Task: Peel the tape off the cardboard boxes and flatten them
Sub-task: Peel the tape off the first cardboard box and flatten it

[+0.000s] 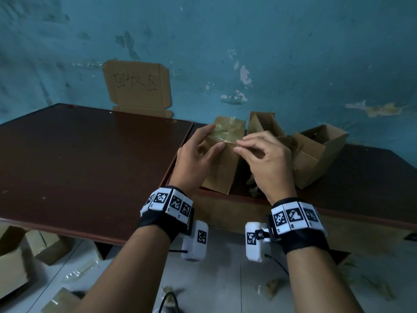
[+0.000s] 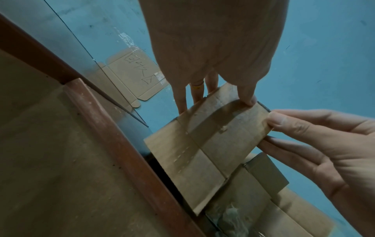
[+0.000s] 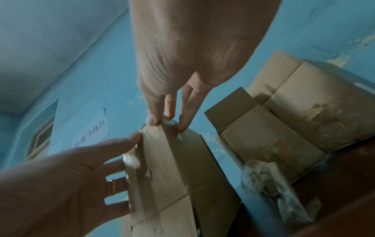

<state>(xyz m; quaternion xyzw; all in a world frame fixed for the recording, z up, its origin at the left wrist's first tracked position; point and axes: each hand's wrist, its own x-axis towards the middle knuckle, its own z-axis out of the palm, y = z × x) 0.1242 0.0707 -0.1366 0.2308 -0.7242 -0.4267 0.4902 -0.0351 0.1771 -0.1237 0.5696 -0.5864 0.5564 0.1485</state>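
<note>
A small cardboard box (image 1: 222,170) stands on end at the gap between two tables, with clear tape (image 1: 226,133) across its top. My left hand (image 1: 214,136) grips the box's left side, thumb on the near face and fingers behind it. My right hand (image 1: 240,144) pinches the tape at the box's top right edge. In the left wrist view a tape strip (image 2: 205,128) runs down the box (image 2: 219,149) and my left thumb rests at its end. In the right wrist view shiny tape (image 3: 169,124) shows between my right thumb and fingers, above the box (image 3: 172,168).
Several opened boxes (image 1: 316,154) crowd the dark table (image 1: 372,177) right of my hands. Crumpled tape (image 1: 255,188) lies near its front edge. A brown table (image 1: 90,166) stretches left, a flattened cardboard sign (image 1: 137,86) hangs on the blue wall, and boxes (image 1: 13,256) sit on the floor.
</note>
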